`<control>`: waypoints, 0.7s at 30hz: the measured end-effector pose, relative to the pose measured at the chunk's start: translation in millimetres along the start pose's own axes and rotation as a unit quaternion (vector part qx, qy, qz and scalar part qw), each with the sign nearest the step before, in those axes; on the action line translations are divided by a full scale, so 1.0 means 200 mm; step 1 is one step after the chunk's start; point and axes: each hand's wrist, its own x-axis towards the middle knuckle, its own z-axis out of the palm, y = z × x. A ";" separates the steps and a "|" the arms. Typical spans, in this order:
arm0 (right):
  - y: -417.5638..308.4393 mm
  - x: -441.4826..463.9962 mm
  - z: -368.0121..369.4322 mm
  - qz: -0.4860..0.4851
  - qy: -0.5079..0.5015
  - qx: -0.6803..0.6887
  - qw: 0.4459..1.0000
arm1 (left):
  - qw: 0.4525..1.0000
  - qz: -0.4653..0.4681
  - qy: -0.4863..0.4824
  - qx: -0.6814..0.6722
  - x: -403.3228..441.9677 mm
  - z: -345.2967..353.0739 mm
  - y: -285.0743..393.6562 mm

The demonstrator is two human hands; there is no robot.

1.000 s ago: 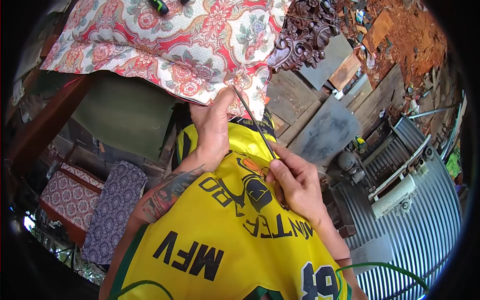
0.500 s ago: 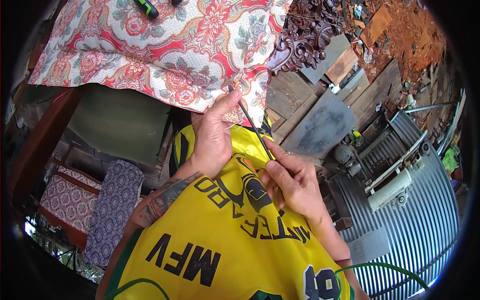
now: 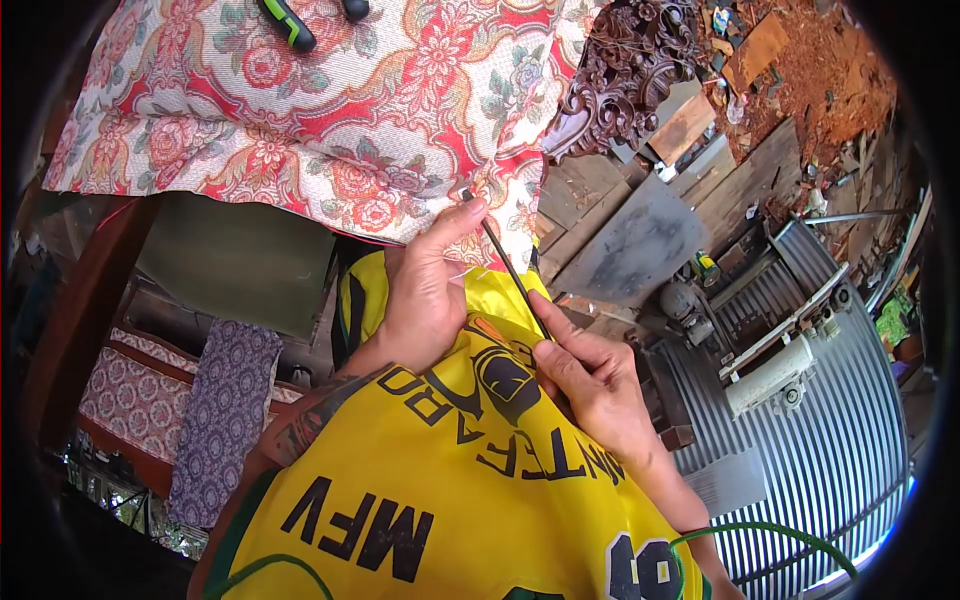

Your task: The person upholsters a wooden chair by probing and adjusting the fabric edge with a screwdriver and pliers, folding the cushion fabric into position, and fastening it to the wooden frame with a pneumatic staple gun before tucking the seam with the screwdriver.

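Floral upholstery fabric (image 3: 400, 130) in red, cream and green covers the surface at the top of the view, its lower edge hanging loose. My left hand (image 3: 430, 295) is closed on that edge near its corner, thumb on top, the other fingers hidden beneath. A thin dark rod (image 3: 510, 265) slants across the corner, its far end by my left thumb. My right hand (image 3: 597, 385) pinches the rod's near end between thumb and forefinger, in front of my yellow shirt. Whether the rod has a handle or a point cannot be seen. A pale thread shows beside my left hand.
A black-and-green handle (image 3: 288, 25) lies on the fabric at the top. Dark carved wood (image 3: 630, 85) adjoins the fabric's right side. Boards, a grey panel (image 3: 635, 245) and corrugated metal (image 3: 830, 440) lie to the right. Patterned cushions (image 3: 228, 420) are at lower left.
The view has shifted slightly, so the fabric sits a little lower and more of the black-and-green handle shows. Both hands keep nearly the same grip on fabric and rod.
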 end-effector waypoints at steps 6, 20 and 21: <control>-0.07 -0.03 0.05 -0.006 0.012 -0.014 1.000 | 0.987 0.034 0.001 0.156 0.02 -0.06 -0.03; -0.05 0.01 0.05 0.045 -0.034 0.132 0.990 | 0.998 -0.059 0.005 -0.005 -0.02 0.03 0.04; -0.01 0.01 0.06 0.018 -0.015 0.083 0.996 | 0.999 -0.031 0.008 0.006 0.00 0.02 0.01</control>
